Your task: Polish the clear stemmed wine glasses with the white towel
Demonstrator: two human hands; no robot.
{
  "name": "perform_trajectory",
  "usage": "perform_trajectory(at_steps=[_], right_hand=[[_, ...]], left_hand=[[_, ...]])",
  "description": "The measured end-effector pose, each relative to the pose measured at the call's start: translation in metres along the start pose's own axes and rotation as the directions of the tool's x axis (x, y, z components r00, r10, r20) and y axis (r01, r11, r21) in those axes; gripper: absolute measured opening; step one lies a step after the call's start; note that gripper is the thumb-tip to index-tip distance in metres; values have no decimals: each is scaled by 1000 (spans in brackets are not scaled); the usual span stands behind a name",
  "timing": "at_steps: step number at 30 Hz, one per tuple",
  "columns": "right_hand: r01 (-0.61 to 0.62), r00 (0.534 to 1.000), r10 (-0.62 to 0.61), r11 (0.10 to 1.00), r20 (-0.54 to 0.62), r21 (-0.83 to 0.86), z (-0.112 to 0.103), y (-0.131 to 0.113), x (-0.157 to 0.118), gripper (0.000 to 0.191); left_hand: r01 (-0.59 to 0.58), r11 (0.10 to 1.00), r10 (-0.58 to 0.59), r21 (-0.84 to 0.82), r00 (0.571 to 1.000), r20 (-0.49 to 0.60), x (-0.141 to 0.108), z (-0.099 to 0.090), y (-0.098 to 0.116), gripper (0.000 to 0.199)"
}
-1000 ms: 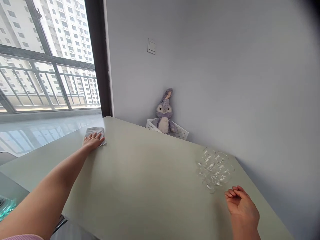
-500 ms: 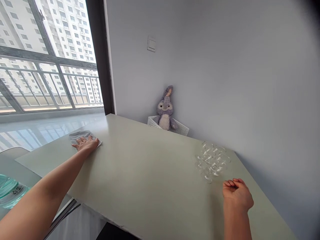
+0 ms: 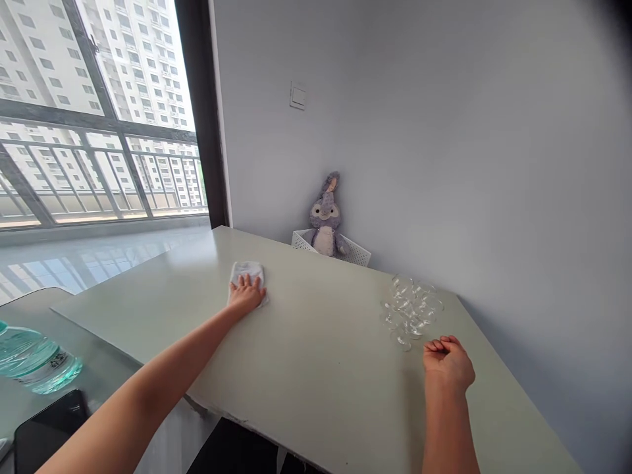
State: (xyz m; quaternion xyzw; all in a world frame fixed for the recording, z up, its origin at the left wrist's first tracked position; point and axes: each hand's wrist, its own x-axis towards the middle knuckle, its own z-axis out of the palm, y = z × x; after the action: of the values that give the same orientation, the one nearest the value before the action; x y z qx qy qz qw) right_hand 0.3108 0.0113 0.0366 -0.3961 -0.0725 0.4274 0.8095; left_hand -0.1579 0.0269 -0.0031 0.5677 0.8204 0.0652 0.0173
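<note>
My left hand (image 3: 245, 294) lies flat with its fingers spread on a small pale grey-white cloth (image 3: 248, 268), pressing it against the light table top (image 3: 316, 342). The cloth's far edge shows beyond the fingertips. At the right, my right hand (image 3: 449, 362) is curled into a loose fist, palm side up, with nothing visible in it. Just beyond that fist is a loose pile of clear, curved pieces (image 3: 412, 309), see-through and glossy. Their exact kind is hard to make out.
Beyond the table's far edge, a purple plush rabbit (image 3: 324, 227) sits in a white perforated basket (image 3: 358, 253). On the lower surface at left are a greenish clear bottle (image 3: 42, 365) and a black phone (image 3: 47, 434). A grey wall (image 3: 469, 164) borders the table's right side.
My left hand has slid the cloth to the right across the table, from near the left edge towards the middle. The right hand stays curled by the clear pieces. The view has shifted slightly left.
</note>
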Motion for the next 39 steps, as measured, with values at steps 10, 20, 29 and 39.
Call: perform_trajectory(at_steps=[10,20,29,39], right_hand=[[-18,1000,19,999,14,-29,-5,5,11,27],[-17,999,19,998,28,-59,-9,2,13,26],[-111,994,111,994,-4,12,-2,-8,3,29],[453,889,-458,881,-8,-137,21,-14,-35,21]], left_hand=[[-589,806,591,-56,807,20,-115,12,105,57],[-788,597,794,-152,607,-29,-218,-1,95,63],[-375,918,361,-129,925,-121,-156,4,-19,54],[176,909,-289,-378,920,-265,-75,-22,-182,61]])
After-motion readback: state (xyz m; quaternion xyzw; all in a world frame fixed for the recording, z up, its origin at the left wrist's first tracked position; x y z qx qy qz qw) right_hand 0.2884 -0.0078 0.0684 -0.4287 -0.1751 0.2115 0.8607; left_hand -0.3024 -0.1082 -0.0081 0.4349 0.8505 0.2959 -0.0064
